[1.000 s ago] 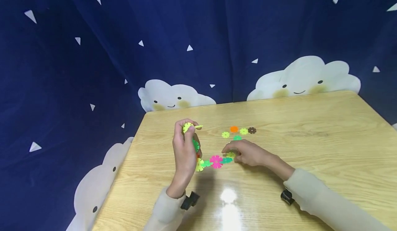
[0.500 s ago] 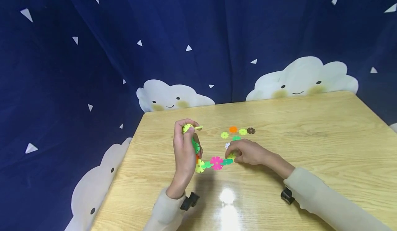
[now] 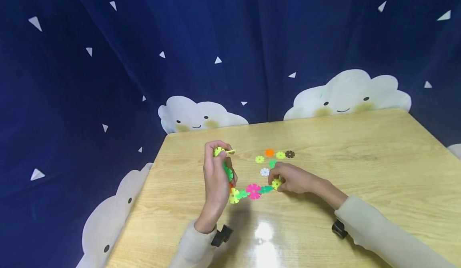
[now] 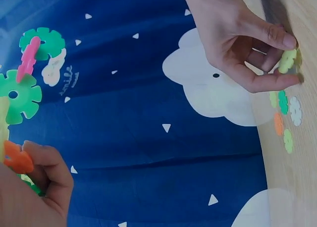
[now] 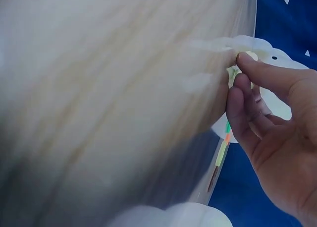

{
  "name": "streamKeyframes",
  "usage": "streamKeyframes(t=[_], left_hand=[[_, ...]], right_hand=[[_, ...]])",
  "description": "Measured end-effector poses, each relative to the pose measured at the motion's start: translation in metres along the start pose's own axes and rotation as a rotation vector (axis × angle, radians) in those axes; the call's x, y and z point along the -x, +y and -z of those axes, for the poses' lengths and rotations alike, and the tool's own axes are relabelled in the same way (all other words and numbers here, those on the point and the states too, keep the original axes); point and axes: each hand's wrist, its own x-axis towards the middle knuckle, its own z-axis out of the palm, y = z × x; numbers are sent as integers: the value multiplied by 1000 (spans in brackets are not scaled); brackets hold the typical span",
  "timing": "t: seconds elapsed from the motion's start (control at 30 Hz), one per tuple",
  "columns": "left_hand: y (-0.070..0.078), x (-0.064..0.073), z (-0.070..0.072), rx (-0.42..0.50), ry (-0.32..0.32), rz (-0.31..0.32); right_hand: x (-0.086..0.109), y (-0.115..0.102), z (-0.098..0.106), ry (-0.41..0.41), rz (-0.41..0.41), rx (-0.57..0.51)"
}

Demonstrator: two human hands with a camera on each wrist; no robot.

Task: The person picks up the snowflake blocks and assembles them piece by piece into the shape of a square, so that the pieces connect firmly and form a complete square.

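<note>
My left hand (image 3: 216, 176) grips a chain of notched plastic snowflake discs (image 3: 253, 191), its fingers curled round the yellow, green and orange ones. The chain's free part hangs toward the right: yellow, light green, pink, then a teal disc (image 3: 265, 189) at the end. In the left wrist view the orange disc (image 4: 19, 158) is at the fingers, with the pink disc (image 4: 28, 59) farther along. My right hand (image 3: 293, 178) pinches a single yellow snowflake disc (image 3: 276, 184) between thumb and fingertips. That disc stands apart from the chain in the left wrist view.
Loose discs lie on the wooden table (image 3: 342, 172) beyond my right hand: white (image 3: 264, 172), green (image 3: 272, 163), orange (image 3: 269, 152), brown (image 3: 289, 154) and two yellow ones. A blue curtain (image 3: 216, 40) with clouds hangs behind the table's far edge.
My right hand has closed its fingertips on the yellow disc, which now faces the head camera, and has shifted slightly right. The white disc has come into view. My left hand keeps its grip.
</note>
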Motion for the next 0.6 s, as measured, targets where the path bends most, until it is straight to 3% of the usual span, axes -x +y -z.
streamKeyframes(t=[0.17, 0.3, 0.47, 0.6], left_hand=[[-1, 2, -3, -3, -13, 13], [-2, 3, -4, -5, -39, -13], [-2, 2, -4, -6, -54, -34], [-1, 3, -6, -5, -61, -40]], right_hand=[[7, 5, 2, 40, 51, -5], [13, 8, 3, 56, 59, -24], [20, 6, 9, 72, 34, -128], [24, -5, 19, 157, -32, -239]])
